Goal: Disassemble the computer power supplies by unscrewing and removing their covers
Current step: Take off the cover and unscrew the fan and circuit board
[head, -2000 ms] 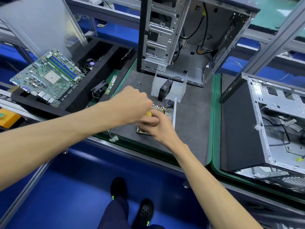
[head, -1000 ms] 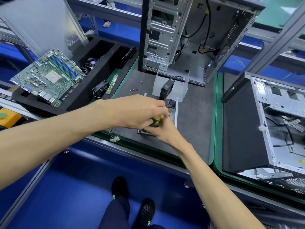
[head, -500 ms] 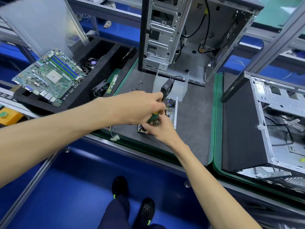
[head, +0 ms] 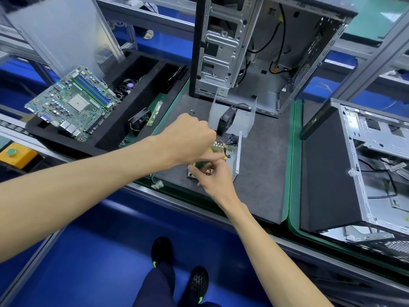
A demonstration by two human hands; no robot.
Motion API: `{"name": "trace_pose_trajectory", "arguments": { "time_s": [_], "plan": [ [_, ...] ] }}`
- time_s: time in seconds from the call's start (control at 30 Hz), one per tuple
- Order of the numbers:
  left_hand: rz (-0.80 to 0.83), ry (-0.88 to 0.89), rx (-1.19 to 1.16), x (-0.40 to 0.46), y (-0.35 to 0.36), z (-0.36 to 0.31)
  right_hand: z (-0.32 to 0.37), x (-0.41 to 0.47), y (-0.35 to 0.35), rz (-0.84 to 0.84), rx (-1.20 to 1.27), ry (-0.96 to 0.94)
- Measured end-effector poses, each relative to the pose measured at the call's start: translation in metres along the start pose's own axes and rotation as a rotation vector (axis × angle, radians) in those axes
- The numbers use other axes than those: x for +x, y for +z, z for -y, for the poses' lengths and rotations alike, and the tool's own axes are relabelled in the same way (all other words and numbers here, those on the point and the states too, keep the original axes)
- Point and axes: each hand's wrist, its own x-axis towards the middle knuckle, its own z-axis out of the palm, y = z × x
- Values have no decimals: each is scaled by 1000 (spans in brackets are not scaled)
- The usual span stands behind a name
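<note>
Head view: power supply (head: 230,156), cover already off, lies near the surface's (head: 265,173) front edge. Left hand (head: 188,140) fists a screwdriver (head: 202,163); right hand (head: 215,177) pinches near its tip. Next, probably, seating the tip squarely.

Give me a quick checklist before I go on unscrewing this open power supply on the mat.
1. Left hand grip on the green-and-yellow screwdriver handle: ok, closed around it.
2. Right hand steadying the open metal power supply: ok.
3. Screwdriver tip seated in a screw: cannot tell, hidden by the hands.
4. Removed silver cover with black fan clear of the work: ok, standing behind.
5. White cable connector safely on the grey mat: not ok, at the front edge.
</note>
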Motion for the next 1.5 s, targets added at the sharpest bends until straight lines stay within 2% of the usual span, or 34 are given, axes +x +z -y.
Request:
{"name": "trace_pose_trajectory", "arguments": {
  "time_s": [0.07, 0.13, 0.2, 0.23, 0.3, 0.4, 0.47, 0.53, 0.6, 0.67, 0.8, 0.83, 0.93, 1.0, 1.2, 1.4, 1.5],
  "plan": [
    [-49, -91, -5, -1, 0, -2, 0, -1, 3, -41, 0, 6],
    [-82, -126, -218, -2, 3, 2, -3, -1, 2, -71, -13, -1],
    [24, 30, -571, -3, 4, 9, -4, -2, 0, -87, -33, -20],
    [120, 111, -643, -3, 3, 13, -4, -1, -1, -81, -36, -25],
    [217, 137, -554, -2, 5, 12, -3, 2, -1, -52, -34, -32],
    [97, -21, -141, 4, 6, 5, -1, 5, 3, -50, -40, -11],
    [21, -80, -23, 4, 6, 4, 1, 6, 3, -63, -50, 21],
    [-40, -95, -173, 2, 10, 9, 2, 6, 1, -62, -63, 17],
    [31, 32, -464, -3, 10, 14, 1, 7, -4, -42, -57, 21],
    [76, 82, -455, -3, 10, 11, 1, 6, -7, -26, -66, 18],
    [33, -38, -82, 1, 9, -1, 0, 2, -3, -30, -16, -12],
    [33, -92, -104, 1, 11, 1, -1, 2, -2, -44, -19, -12],
    [-49, -340, -417, -4, 14, 18, -7, 0, -4, -64, -82, -8],
    [-48, -434, -513, -10, 22, 29, -11, -5, -4, -76, -39, -3],
    [79, -515, -586, -33, 51, 34, -10, -16, -6, -149, 6, -70],
    [50, -576, -685, -41, 67, 35, -1, -20, -9, -151, 40, -74],
    [2, -636, -860, -41, 76, 38, 2, -21, -14, -189, 124, -67]
  ]
}}
